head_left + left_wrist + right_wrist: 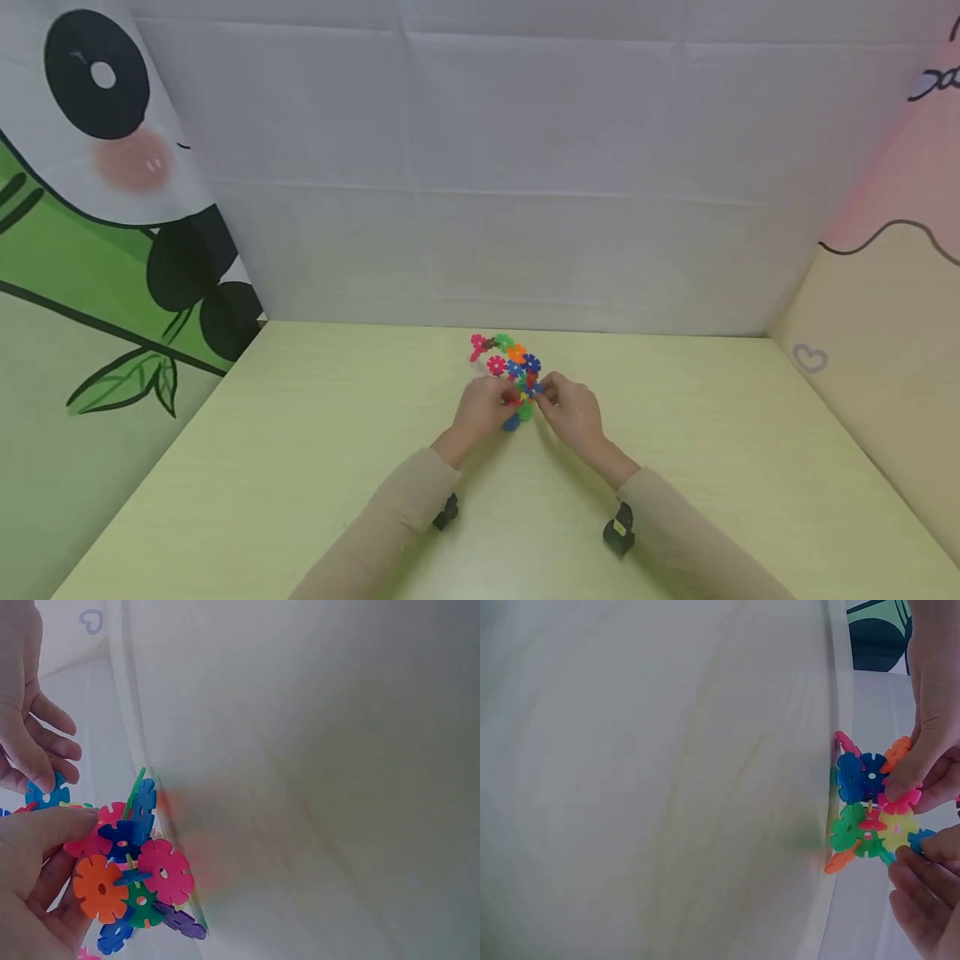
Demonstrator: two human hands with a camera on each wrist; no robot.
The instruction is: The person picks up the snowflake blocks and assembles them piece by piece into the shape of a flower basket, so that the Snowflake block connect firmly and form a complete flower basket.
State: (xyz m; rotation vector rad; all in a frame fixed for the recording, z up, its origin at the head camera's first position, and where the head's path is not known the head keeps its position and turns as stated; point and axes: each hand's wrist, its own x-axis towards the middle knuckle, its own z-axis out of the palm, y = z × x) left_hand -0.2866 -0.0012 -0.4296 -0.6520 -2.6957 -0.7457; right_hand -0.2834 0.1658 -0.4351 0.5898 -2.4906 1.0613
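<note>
Several colourful notched plastic discs are joined into one cluster [516, 353] above the table. My left hand [483, 408] pinches a pink disc [88, 841] of the cluster between thumb and fingers. On the opposite side, my right hand [576, 412] pinches a blue disc [46, 796] at the cluster's edge. An orange disc [100, 889], a purple disc [181, 921] and a green disc [847, 827] stick out at different angles. A yellow disc [898, 831] sits beside the right fingertips. Fingers partly hide the middle of the cluster.
The pale yellow table [300, 467] stretches around both arms. A white sheet [510, 167] hangs behind its far edge. Side panels carry a cartoon panda [97, 75] on the left and a drawn heart [810, 358] on the right. Black straps [619, 531] hang beneath the wrists.
</note>
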